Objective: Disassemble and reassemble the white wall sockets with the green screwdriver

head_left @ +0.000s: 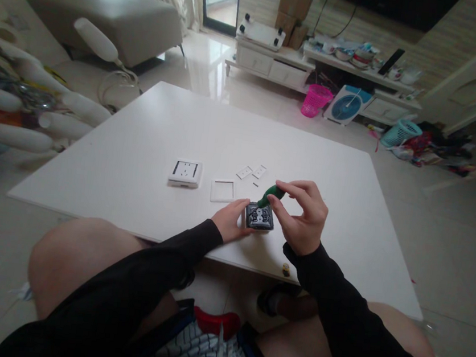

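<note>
My left hand (230,220) grips the left side of a dark grey socket module (259,216) lying on the white table (148,134). My right hand (302,214) pinches a green-handled screwdriver (271,194), tip down on the module. A white frame (223,190) lies just left of the module. Farther left sits a complete white wall socket (185,172). Two small white cover pieces (251,172) lie behind the module.
A small dark part (286,269) sits near the table's front edge. My knees are under the table's near side. A sofa (110,15) stands far left, a TV cabinet (319,67) with clutter at the back, a pink basket (315,100) and a fan (346,105) on the floor.
</note>
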A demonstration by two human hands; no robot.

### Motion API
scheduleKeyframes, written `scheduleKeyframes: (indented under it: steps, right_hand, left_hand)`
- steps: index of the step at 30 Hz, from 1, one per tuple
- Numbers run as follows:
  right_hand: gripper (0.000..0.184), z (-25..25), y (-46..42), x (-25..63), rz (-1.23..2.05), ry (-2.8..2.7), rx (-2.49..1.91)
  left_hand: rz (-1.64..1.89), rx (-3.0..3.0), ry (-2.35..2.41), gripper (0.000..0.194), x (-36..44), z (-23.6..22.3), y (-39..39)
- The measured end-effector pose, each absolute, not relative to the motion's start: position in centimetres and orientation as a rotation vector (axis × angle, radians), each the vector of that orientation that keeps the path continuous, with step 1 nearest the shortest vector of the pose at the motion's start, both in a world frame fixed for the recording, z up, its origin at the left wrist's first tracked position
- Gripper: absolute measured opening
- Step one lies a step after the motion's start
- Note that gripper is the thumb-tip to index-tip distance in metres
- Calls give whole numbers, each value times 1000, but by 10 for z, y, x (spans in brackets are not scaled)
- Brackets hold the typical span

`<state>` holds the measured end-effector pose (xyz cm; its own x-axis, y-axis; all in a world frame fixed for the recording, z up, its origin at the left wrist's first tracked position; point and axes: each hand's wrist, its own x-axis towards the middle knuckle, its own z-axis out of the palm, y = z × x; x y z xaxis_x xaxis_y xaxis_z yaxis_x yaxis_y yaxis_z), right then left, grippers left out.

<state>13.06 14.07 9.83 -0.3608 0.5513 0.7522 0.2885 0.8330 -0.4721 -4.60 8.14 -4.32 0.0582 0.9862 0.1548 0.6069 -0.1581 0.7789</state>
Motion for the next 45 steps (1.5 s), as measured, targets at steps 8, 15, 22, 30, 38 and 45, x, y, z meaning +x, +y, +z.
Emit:
scheduleKeyframes:
  steps: [8,15,22,30,38,45]
  right_hand:
    - [28,99,140,131,309,-1974,-590]
    - [36,97,140,131,352,-1979,-594]
    - [28,95,140,131,298,-1945,-649]
    - [29,95,141,130,313,-1958,-640]
    - [37,96,139,129,347,-1980,-620]
    - [36,93,141,129,339,-1964,-643]
  left_hand:
    - [940,1820,1587,88,-46,-42,82]
    - [929,1828,1621,86,-46,-42,82]
    - [944,1817,1607,87,-45,-44,82]
    - [921,1821,1610,87,-45,-42,82]
    - [901,1831,1636,88,-45,-42,82]
    - [913,1825,1614,89,-45,-42,81]
